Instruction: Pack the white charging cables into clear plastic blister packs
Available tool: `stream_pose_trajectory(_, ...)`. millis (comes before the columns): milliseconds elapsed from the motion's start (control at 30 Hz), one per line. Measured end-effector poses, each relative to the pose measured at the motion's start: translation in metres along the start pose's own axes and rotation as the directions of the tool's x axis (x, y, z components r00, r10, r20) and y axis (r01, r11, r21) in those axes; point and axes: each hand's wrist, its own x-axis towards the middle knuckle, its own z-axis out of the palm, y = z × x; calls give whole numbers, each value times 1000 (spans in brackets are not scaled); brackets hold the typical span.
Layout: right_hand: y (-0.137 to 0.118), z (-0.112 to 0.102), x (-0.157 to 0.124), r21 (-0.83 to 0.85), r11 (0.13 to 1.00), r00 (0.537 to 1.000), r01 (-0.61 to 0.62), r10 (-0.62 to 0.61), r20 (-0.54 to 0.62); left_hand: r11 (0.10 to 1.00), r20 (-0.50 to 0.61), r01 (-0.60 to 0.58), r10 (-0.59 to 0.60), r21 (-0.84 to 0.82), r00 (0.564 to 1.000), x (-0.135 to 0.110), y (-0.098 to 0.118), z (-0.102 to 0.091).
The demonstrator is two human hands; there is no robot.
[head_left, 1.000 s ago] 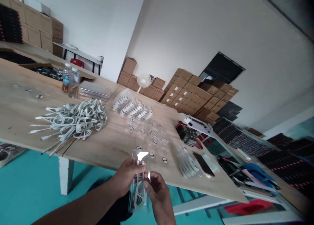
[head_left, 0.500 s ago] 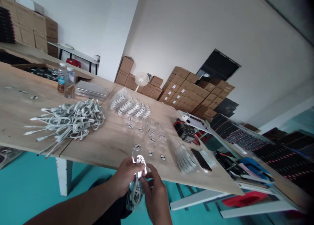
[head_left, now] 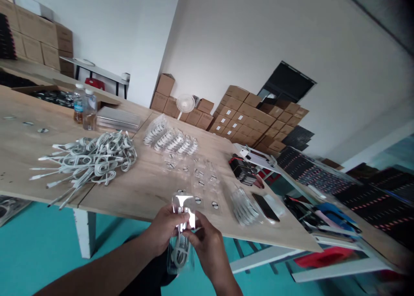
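Note:
A clear plastic package (head_left: 190,266) is held up in front of the table's near edge, with a coiled white cable (head_left: 180,253) showing through it. My left hand (head_left: 161,229) is closed around its left side, the thumb lying across the cable plugs. From the right, my right hand (head_left: 208,242) pinches the package and cable just below the plugs. Bright glare on the upper part hides its detail. Just beyond my hands, flat clear bags (head_left: 207,197) with dark oval labels lie on the wooden table (head_left: 129,201).
To the left is a heap of white cables (head_left: 97,158) beside two bottles (head_left: 89,110) and a stack of clear sheets (head_left: 118,118). Bagged cables (head_left: 171,136) lie farther back. Right are more packed cables (head_left: 244,207), a phone (head_left: 265,207) and a black stack (head_left: 242,170).
The package has turned slightly, so the glare on its upper part has widened. My right hand has shifted a little to the right, with its fingers bent closer in against the package.

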Motion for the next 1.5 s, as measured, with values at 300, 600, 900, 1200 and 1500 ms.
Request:
stream_pose_trajectory(300,16,18,1,191,980,998,-51,42,50,998,58,-40,37,47,998,2,-3,8)
stream_pose_trajectory(600,16,25,3,277,960,998,-45,34,45,1000,-3,-16,16,11,1000,14,11,-1)
stream_pose_trajectory(900,30,34,-17,552,808,975,-206,220,42,993,-118,-121,121,13,986,24,14,-9)
stream_pose_trajectory(1200,19,40,-11,531,807,949,-260,314,-13,958,-181,-179,221,225,958,20,-3,-10)
stream_pose_trajectory(1500,24,39,-10,553,796,956,-245,292,5,991,-51,-129,131,31,990,10,0,-10)
